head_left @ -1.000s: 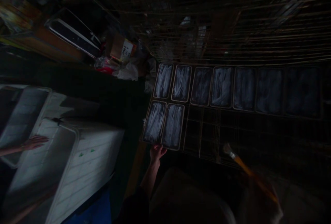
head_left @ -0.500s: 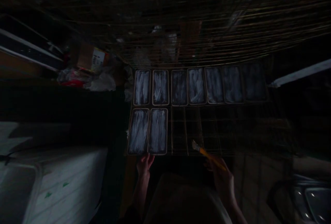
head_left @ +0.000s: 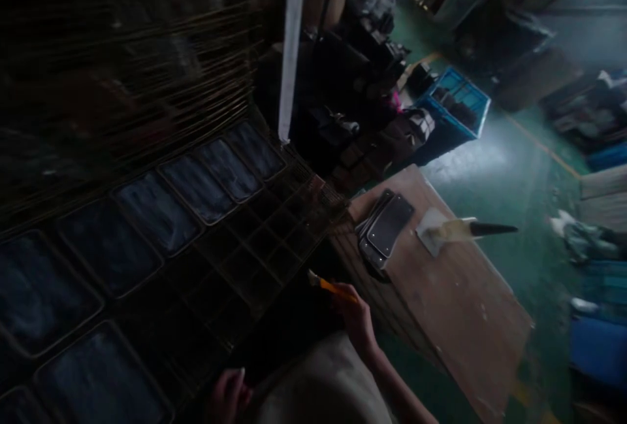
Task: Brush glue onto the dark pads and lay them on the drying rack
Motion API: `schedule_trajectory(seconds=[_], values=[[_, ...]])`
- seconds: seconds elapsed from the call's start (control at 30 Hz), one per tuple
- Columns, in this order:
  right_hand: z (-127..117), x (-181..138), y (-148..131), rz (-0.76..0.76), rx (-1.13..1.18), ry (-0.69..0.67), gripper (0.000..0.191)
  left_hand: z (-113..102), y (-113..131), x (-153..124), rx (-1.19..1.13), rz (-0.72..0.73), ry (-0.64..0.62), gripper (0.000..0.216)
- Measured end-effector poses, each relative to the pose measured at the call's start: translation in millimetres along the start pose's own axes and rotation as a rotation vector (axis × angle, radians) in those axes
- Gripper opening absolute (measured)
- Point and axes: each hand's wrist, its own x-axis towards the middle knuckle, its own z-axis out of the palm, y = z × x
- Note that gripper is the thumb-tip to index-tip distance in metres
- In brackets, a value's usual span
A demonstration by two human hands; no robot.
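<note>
My right hand (head_left: 356, 313) is closed round the orange handle of a paintbrush (head_left: 337, 289), its bristles pointing up and left beside the rack's front edge. Low in the view is my left hand (head_left: 229, 395), apart from the panels, fingers loosely bent and nothing visible in it. To its left lies a dark rectangular panel (head_left: 100, 378) with whitish streaks on the wire rack (head_left: 245, 260). Behind runs a row of similar panels, among them a streaked one (head_left: 157, 212). Dim light hides much detail.
On a wooden board (head_left: 455, 319) to the right sit a few stacked dark plates (head_left: 389, 225) and a pale container with a dark-handled tool (head_left: 450, 229). A white bar (head_left: 292, 51) rises at the rack's far end. Beyond, a blue crate (head_left: 458, 104) stands on the green floor.
My view has swung to the right, bringing the wooden board and stacked plates into sight. My left hand has come away from the panel's front edge; the brush stays in my right hand.
</note>
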Motion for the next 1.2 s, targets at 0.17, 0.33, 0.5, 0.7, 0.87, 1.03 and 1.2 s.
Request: schedule_trajectory(seconds=[0.17,0.33,0.5,0.7,0.87,1.03,1.2], values=[[-141,61,20,-0.068,-0.089,0.223,0.041,165,70,-1,0.048,0.117,-0.387,0.051],[-255,146,42,-0.224,-0.332,0.359,0.03,335,143,-19,0.078,0.128,-0.597,0.046],[-334,207,59,-0.3,-0.545,0.418,0.027,444,168,-17,0.187,0.162,-0.446,0.033],[-430,209,93,-0.131,-0.485,0.676,0.031,482,163,-4,0.414,0.315,-0.286,0.03],[-484,221,124,-0.063,-0.527,0.707,0.034,490,158,-2,0.485,0.378,-0.271,0.033],[-497,247,152,-0.055,-0.687,0.639,0.034,495,156,-3,0.468,0.359,-0.234,0.038],[-497,259,171,-0.037,-0.706,0.591,0.034,496,156,-6,0.45,0.352,-0.185,0.039]])
